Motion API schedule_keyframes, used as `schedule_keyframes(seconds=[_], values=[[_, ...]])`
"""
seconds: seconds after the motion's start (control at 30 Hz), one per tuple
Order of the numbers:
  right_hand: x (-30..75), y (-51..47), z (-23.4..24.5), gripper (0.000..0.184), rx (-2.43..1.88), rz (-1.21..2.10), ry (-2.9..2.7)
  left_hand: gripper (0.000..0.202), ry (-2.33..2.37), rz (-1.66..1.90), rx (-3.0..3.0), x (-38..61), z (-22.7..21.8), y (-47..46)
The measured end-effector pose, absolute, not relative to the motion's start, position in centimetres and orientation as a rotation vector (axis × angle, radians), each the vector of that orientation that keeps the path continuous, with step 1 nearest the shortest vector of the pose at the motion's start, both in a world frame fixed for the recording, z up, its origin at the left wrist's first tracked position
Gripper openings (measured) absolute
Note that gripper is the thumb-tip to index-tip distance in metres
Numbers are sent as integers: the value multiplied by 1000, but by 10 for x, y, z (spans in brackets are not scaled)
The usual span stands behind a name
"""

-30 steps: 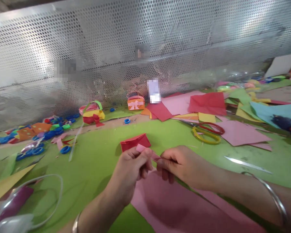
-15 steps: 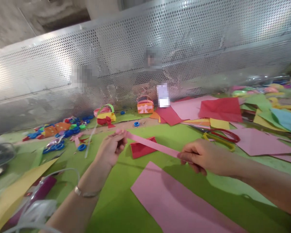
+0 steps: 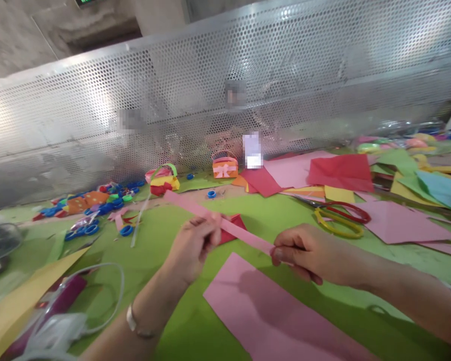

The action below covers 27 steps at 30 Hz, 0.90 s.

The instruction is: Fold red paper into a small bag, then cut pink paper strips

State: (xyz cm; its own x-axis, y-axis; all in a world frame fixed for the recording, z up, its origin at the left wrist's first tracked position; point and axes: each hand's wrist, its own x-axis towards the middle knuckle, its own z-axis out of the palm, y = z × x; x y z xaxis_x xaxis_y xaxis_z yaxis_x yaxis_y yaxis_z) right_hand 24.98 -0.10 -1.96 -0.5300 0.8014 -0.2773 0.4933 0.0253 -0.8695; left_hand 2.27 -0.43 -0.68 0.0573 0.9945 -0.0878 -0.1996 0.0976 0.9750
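Note:
A narrow pink paper strip (image 3: 248, 237) slants across the middle of the head view, held above the table. My right hand (image 3: 298, 253) pinches its right end between thumb and fingers. Near the strip's middle, my left hand (image 3: 197, 240) is closed on it, and the free end points up to the left. Behind the strip lies a folded red paper piece (image 3: 237, 226), partly covered by my left hand. Below both hands, a larger pink paper sheet (image 3: 270, 306) rests on the green surface (image 3: 180, 321).
Scissors with red and yellow handles (image 3: 338, 231) lie right of my right hand, near stacked coloured papers (image 3: 340, 170). Small paper bags (image 3: 225, 168) stand at the back by a perforated metal panel (image 3: 195, 100). A white charger with cable (image 3: 58, 331) sits front left.
My left hand has slid along the strip from its left end toward the middle, closer to my right hand. My right hand keeps its end, slightly lower.

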Motion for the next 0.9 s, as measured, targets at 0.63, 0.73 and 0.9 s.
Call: schedule_keyframes(seconds=[0.63,0.73,0.9], values=[[288,32,3,31,-1476,194,-2123,39,1053,1528,611,-6,12,25],[311,24,23,29,-1394,-178,-2076,38,1036,1471,596,0,11,22],[380,-2,53,35,-1525,-681,-1803,39,1012,1325,582,15,9,12]])
